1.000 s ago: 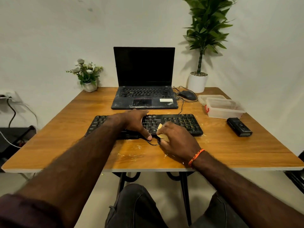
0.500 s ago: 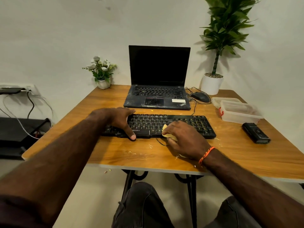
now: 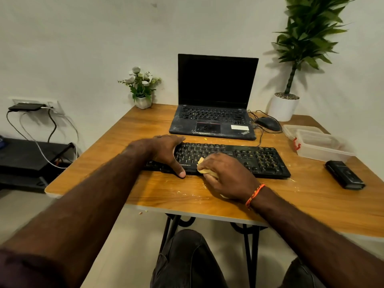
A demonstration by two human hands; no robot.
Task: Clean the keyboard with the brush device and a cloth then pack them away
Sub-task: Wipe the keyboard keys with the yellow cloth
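A black keyboard (image 3: 255, 159) lies across the middle of the wooden table (image 3: 145, 129). My left hand (image 3: 166, 150) rests on its left end, fingers spread over the far edge and thumb hooked over the front edge. My right hand (image 3: 226, 175) grips a pale yellow cloth (image 3: 202, 166) bunched under the fingers and presses it on the front middle of the keyboard. The black brush device (image 3: 345, 174) lies on the table to the right, apart from both hands.
An open dusty laptop (image 3: 214, 121) sits behind the keyboard, a mouse (image 3: 268, 123) and cables beside it. A clear plastic box (image 3: 322, 146) and its lid (image 3: 299, 128) stand at the right. Two potted plants (image 3: 142, 90) (image 3: 284, 104) stand at the back. Crumbs litter the table front.
My head has turned left, shifting the scene right. My right hand with the cloth has slid slightly along the front of the keyboard; my left hand stays on the left end.
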